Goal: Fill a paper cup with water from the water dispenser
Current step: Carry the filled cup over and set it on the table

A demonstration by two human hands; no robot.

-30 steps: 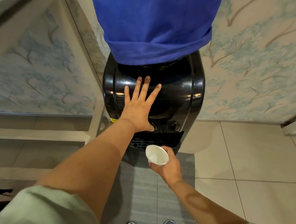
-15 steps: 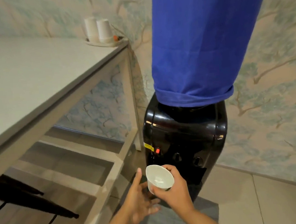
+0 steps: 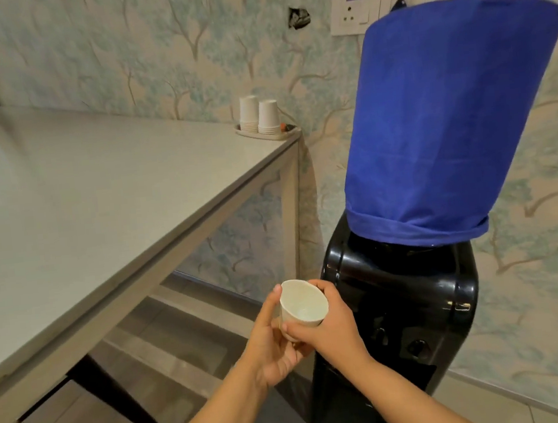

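A white paper cup [image 3: 303,303] is held in front of me, tilted so its open mouth faces the camera; whether water is in it cannot be told. My right hand [image 3: 331,326] wraps its right side and bottom. My left hand [image 3: 272,341] cups it from the left and below, thumb along its left rim. Just right of the hands stands the black water dispenser [image 3: 400,302], its bottle under a blue cloth cover [image 3: 450,117]. Two round tap knobs [image 3: 417,346] show on its front, below and right of the cup.
A grey table [image 3: 98,209] fills the left, its corner close to the dispenser. Two stacks of upside-down paper cups [image 3: 258,114] stand on a small tray at its far corner. Wall sockets [image 3: 353,12] sit above the dispenser. Tiled floor lies at the lower right.
The view has lifted from the dispenser's base to the table and wall. My left hand left the dispenser's top and joined the right hand on the cup, which has risen.
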